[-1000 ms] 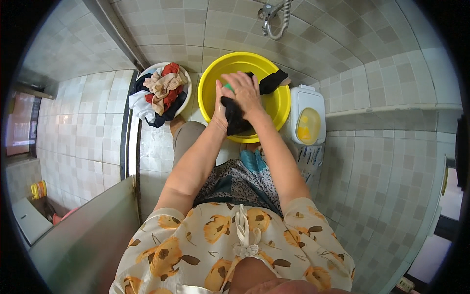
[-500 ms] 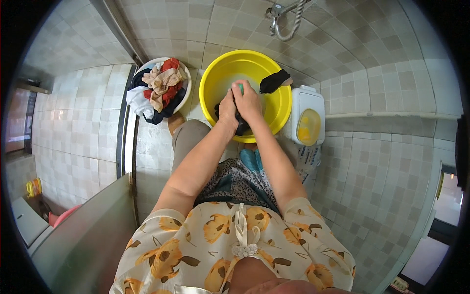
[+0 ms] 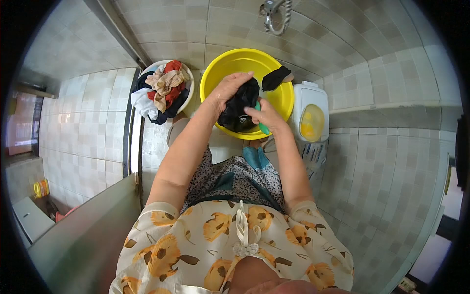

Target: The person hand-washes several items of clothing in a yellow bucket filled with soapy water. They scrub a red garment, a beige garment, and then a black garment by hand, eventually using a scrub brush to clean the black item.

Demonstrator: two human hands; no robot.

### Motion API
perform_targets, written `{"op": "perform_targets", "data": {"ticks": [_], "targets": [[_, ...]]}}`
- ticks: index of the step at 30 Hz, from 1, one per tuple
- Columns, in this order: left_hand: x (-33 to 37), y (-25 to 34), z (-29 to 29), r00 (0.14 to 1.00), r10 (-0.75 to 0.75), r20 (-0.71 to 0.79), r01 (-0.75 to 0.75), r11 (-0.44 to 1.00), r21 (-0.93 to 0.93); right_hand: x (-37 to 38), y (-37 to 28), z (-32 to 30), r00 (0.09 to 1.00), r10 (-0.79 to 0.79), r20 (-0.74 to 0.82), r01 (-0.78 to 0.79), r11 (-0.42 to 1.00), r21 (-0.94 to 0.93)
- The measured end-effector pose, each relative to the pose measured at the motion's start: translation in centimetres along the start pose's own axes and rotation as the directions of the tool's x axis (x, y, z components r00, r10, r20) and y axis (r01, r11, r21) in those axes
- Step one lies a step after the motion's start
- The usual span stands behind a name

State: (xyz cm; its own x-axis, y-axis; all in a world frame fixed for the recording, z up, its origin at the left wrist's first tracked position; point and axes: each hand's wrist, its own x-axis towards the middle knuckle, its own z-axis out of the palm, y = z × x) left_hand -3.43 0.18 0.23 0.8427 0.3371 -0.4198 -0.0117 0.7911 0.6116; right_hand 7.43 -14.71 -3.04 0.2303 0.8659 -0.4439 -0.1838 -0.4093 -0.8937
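At the far left edge of the frame, low down, a small yellow container sits on a ledge, well apart from the work. Right of it, in the upper left, a white basin holds a heap of clothes in red, beige, white and dark blue.

Just right of that, at upper centre, stands the yellow basin. The left hand is closed on the top of a black garment, fingers curled over the bunched cloth. The garment hangs over the basin's near side; its long axis runs roughly top to bottom in the frame, gathered end up under the left hand and loose end down toward the near rim. The right hand is closed too, pressed against the garment's right side and gripping a green brush of which only part shows. A second black piece drapes over the far right rim.

Right again, a white detergent jug with a yellow window lies just beside the basin.

The likely trouble: the loose lower end hangs close to the near rim, so hard scrubbing could flick water onto the lap, or drag the cloth over the edge. The brush, held partly hidden, could slip from wet fingers into the basin.
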Motion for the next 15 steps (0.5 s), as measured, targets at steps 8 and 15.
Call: {"op": "perform_targets", "data": {"ticks": [8, 15], "targets": [[-0.8, 1.9, 0.3, 0.779, 0.410, 0.475, -0.498, -0.059, 0.865, -2.3, -8.0, -0.1, 0.848, -0.227, -0.480, 0.355, 0.914, 0.196], [1.1, 1.9, -1.9, 0.937, 0.238, 0.255, -0.329, 0.357, 0.874, -5.6, -14.3, 0.1, 0.760, -0.419, -0.496, 0.535, 0.837, 0.113]]}}
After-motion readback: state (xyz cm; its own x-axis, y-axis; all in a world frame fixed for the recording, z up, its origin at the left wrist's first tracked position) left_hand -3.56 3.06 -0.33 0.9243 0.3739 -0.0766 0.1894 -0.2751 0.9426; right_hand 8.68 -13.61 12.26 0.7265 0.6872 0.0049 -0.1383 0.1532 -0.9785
